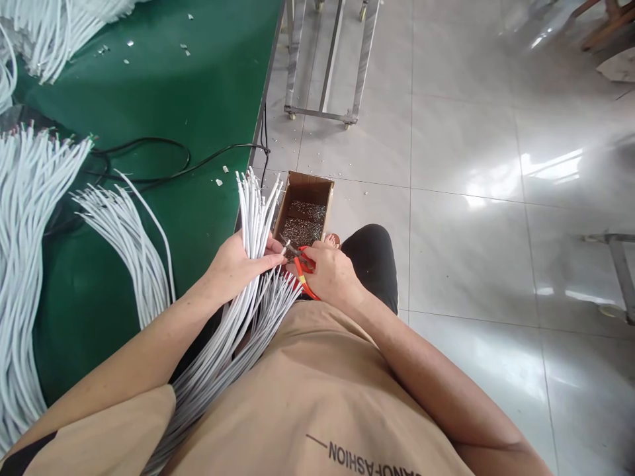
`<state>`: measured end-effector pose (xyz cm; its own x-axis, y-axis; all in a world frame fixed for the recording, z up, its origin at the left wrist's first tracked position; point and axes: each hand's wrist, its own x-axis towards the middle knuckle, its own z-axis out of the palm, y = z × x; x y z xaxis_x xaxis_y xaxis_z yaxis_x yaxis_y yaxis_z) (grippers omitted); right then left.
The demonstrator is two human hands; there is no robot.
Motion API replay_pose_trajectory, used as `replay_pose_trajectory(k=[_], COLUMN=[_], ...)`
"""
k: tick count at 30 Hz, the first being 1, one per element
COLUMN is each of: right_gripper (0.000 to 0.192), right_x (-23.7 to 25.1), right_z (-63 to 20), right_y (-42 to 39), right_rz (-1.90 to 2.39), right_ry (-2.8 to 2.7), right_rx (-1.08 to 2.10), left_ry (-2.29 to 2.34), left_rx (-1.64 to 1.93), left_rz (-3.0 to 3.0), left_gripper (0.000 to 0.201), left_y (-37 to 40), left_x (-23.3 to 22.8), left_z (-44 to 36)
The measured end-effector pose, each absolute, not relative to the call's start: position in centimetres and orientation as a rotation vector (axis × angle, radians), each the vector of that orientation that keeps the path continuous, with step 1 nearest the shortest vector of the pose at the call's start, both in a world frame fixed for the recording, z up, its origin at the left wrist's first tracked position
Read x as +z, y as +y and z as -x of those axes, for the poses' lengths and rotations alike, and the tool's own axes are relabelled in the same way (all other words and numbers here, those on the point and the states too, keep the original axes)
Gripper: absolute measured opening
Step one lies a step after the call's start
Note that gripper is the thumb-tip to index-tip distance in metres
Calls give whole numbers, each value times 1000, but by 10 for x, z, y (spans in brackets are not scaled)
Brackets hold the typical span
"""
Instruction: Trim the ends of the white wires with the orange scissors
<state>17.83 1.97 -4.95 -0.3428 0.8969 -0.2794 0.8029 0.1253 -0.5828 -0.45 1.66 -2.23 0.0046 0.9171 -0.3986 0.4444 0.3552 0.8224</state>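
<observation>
My left hand [245, 259] is closed around a bunch of white cables [255, 225], whose ends point up past the fingers. Between its thumb and fingertips, one cable end sticks out toward the right. My right hand [331, 270] grips red-handled pliers or cutters [304, 264], with the jaws close to that cable end. Whether the jaws touch the cable I cannot tell. Below the hands, more cables [282, 291] with stripped-looking ends lie across my lap and run down to the left.
A cardboard box [328, 198] holding small scraps stands on the floor beneath the hands. On the green table [208, 79] at left lie a large cable bundle [24, 218], a smaller cable bundle [133, 244] and a black cord [208, 158]. A wheeled metal frame [327, 73] stands beyond.
</observation>
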Motion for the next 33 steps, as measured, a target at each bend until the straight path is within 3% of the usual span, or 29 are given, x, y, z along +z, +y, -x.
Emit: replay_pose_trajectory(k=[17, 22, 27, 33], right_gripper=[32, 32, 25, 24], right_x=[-38, -44, -44, -29], right_z=[-177, -178, -183, -183], right_y=[20, 16, 24, 42], right_rz=[1726, 1691, 1628, 1168], right_ry=[-2480, -2422, -1954, -1333], right_rx=[817, 768, 1233, 1885], left_ry=[1682, 1577, 1456, 1300], left_rx=[502, 614, 669, 651], left_rz=[-1297, -1064, -856, -767], left_gripper=[28, 32, 40, 39], left_y=[20, 18, 17, 18], left_x=[-15, -15, -15, -13], left_z=[3, 1, 1, 3])
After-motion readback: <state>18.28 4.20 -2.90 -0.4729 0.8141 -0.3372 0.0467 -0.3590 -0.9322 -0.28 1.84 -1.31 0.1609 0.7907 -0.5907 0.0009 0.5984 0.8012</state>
